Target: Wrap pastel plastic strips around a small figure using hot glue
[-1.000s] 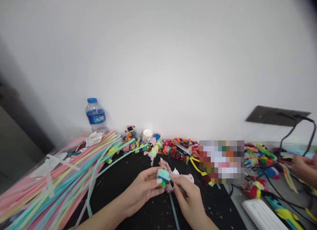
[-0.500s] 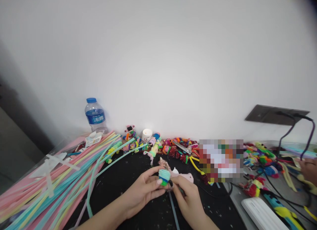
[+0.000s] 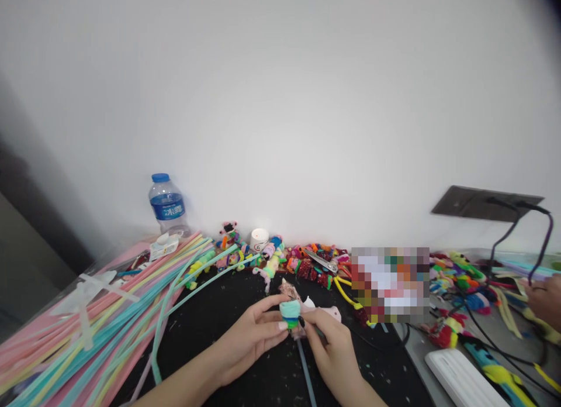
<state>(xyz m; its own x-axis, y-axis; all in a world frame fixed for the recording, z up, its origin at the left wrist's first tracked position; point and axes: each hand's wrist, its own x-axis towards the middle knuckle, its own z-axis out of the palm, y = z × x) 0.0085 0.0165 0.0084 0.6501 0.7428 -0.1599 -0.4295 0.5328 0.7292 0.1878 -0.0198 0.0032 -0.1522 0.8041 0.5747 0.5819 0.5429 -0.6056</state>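
Observation:
Between the fingers of my left hand (image 3: 254,340) is a small, cup-shaped coil of fuzzy pipe cleaner (image 3: 290,310), mint at the top with blue and green bands below. My right hand (image 3: 326,337) pinches the coil's lower right side, thumb and index finger close together. A grey-blue pipe cleaner (image 3: 305,372) runs from beneath the coil towards the front edge; whether it joins the coil is hidden. Just behind my fingers lies a pale pink object (image 3: 332,311) with a white part, mostly covered by my right hand.
Long pastel pipe cleaners (image 3: 100,313) spread over the left side, with a water bottle (image 3: 169,205) behind. Scissors (image 3: 322,261) lie among colourful fuzzy figures along the wall. On the right are a white power strip (image 3: 464,380), black cables and another person's hand (image 3: 546,302).
The coil has turned slightly, so its rim shows more upright. Both my hands keep nearly the same place and grip. The whole view has shifted a little.

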